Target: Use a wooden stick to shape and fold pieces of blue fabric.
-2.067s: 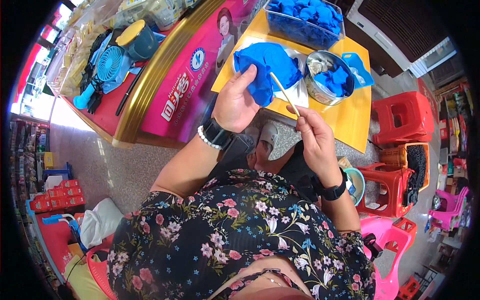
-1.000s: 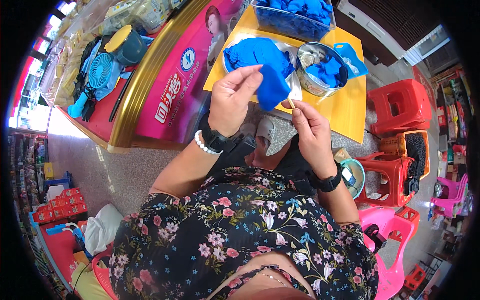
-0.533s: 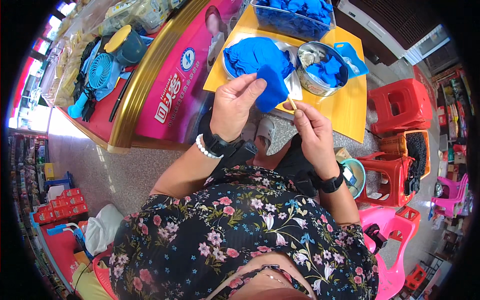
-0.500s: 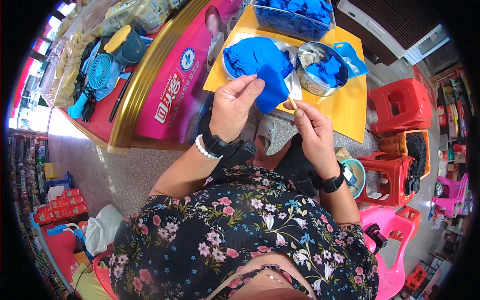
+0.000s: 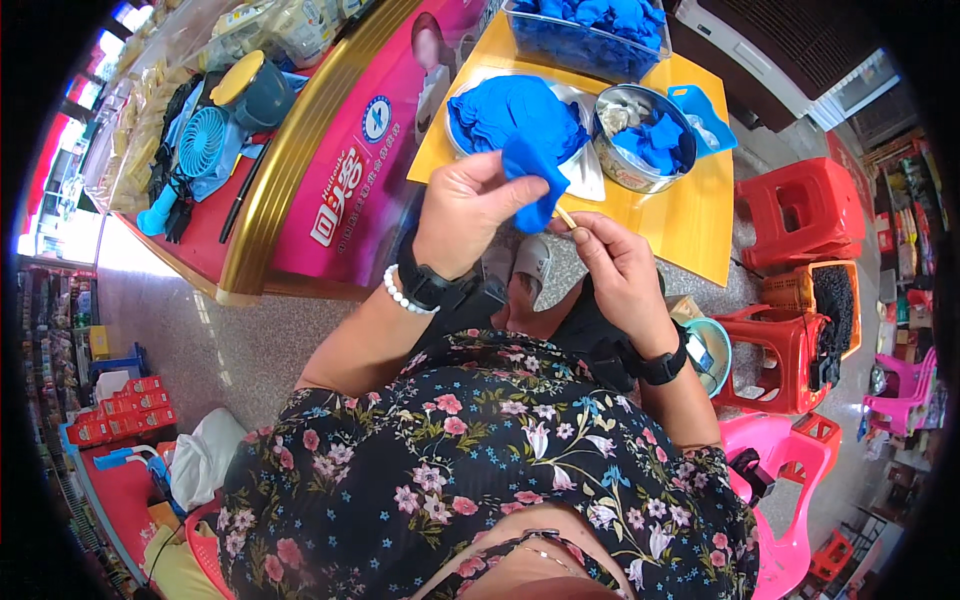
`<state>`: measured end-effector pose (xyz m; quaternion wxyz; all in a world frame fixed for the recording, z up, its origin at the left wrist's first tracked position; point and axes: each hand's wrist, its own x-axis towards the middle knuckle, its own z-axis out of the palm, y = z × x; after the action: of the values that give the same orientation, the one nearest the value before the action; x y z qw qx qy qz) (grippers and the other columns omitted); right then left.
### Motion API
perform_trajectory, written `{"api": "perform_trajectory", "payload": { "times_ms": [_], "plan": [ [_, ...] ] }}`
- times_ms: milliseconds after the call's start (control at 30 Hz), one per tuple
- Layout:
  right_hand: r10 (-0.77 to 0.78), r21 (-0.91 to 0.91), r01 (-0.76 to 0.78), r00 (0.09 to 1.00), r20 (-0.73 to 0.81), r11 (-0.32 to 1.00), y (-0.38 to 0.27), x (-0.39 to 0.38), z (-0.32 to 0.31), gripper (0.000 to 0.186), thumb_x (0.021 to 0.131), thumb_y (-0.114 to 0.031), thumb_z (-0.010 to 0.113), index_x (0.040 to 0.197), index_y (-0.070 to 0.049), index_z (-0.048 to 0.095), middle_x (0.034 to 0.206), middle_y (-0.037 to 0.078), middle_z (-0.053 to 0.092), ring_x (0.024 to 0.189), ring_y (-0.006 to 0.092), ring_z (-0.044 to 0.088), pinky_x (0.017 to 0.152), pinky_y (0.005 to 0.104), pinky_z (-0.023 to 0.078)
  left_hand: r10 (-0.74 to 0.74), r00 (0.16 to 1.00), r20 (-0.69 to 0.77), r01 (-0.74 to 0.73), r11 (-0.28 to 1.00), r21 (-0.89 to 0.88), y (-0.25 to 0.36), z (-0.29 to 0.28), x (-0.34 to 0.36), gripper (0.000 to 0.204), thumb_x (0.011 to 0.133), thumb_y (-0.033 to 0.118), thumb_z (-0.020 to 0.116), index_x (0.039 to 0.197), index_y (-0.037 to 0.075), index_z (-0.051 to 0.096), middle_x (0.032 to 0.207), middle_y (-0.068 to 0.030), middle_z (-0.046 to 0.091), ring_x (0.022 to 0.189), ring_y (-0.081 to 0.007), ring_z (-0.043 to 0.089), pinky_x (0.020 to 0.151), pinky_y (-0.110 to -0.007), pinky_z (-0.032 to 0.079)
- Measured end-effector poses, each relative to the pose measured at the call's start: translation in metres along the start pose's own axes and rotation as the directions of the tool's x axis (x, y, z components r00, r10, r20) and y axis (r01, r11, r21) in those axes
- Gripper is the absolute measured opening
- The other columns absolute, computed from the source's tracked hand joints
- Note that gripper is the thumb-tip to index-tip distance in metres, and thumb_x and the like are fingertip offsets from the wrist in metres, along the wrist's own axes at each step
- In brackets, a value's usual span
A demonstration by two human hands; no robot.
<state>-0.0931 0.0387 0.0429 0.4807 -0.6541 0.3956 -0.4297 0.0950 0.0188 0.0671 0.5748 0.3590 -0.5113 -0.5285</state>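
My left hand (image 5: 462, 221) pinches a thin, crumpled blue piece (image 5: 530, 160) between thumb and fingers over the front of a yellow table (image 5: 699, 240). Just below it, my right hand (image 5: 622, 277) grips a thin wooden stick (image 5: 562, 215), whose upper end is hidden by that piece. Behind my hands, a pile of similar blue material (image 5: 513, 102) lies on a pale dish. A round tin (image 5: 635, 175) to its right holds more blue pieces and some whitish ones. A clear tub (image 5: 585, 55) full of blue pieces stands at the back.
A blue basket (image 5: 715, 128) sits at the table's right. A pink-fronted counter (image 5: 330, 170) on the left carries a small fan (image 5: 200, 140), a lidded jug (image 5: 262, 100) and bags. Red stools (image 5: 795, 220) and a pink chair (image 5: 790, 480) stand to the right.
My left hand has turned and its thumb has moved down and rightward with the blue piece. My right hand has dropped slightly, and less of the stick shows than two seconds ago.
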Motion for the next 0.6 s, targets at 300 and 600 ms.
{"api": "perform_trajectory", "payload": {
  "times_ms": [300,600],
  "plan": [
    [-0.006,0.087,0.015,0.995,-0.098,0.996,0.008,0.001,0.009,0.021,0.093,-0.012,0.052,0.105,0.002,0.062,0.092,0.008,0.068,0.083,0.0119,0.061,0.074,0.0256,0.047,0.072,0.997,-0.016,-0.068,0.982,0.177,-0.009,0.006,-0.006,0.016,0.088,0.01,0.062,0.099,-0.002,0.066,0.085,-0.0038,0.068,0.074,-0.0086,0.063,0.069,-0.022,0.051],
    [0.088,0.248,-0.065,0.993,-0.082,0.967,0.006,-0.006,0.01,0.022,0.095,-0.013,0.051,0.105,0.002,0.063,0.087,0.002,0.066,0.076,0.0064,0.055,0.068,0.0213,0.044,0.281,0.959,-0.024,-0.239,0.854,0.463,-0.024,0.002,-0.002,0.027,0.086,0.01,0.063,0.066,-0.001,0.048,0.056,-0.0048,0.04,0.051,-0.0112,0.037,0.048,-0.03,0.032]
  ]
}}
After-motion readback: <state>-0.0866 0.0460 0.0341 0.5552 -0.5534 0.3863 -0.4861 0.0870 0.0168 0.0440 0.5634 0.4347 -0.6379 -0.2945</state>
